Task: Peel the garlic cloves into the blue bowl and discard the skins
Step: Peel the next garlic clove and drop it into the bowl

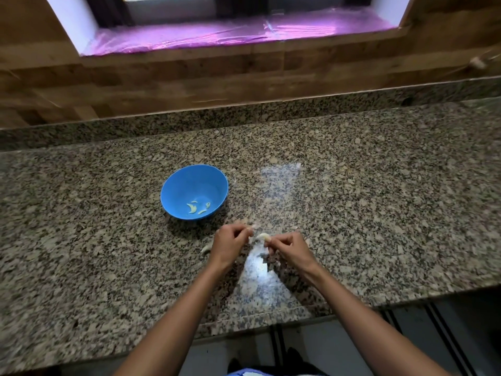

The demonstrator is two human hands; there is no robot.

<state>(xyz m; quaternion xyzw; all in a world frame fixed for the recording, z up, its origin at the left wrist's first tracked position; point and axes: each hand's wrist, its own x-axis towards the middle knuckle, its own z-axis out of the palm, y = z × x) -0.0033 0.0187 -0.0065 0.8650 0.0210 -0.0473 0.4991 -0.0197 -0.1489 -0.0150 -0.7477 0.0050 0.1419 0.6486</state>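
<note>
A blue bowl (194, 191) stands on the granite counter with several pale peeled garlic cloves (197, 208) in its bottom. Just in front of it, my right hand (288, 246) pinches a pale garlic clove (263, 236) at its fingertips. My left hand (229, 241), a little to the left, pinches a small piece of garlic skin (250, 227) close to that clove. Another clove or piece of skin (206, 249) lies on the counter beside my left wrist. Bits of thin skin lie around the hands.
The speckled granite counter (379, 199) runs left to right, with its front edge (271, 324) near my forearms. A wooden wall and a window sill covered in purple film (230, 36) stand behind. Bright window glare lies on the counter by my hands.
</note>
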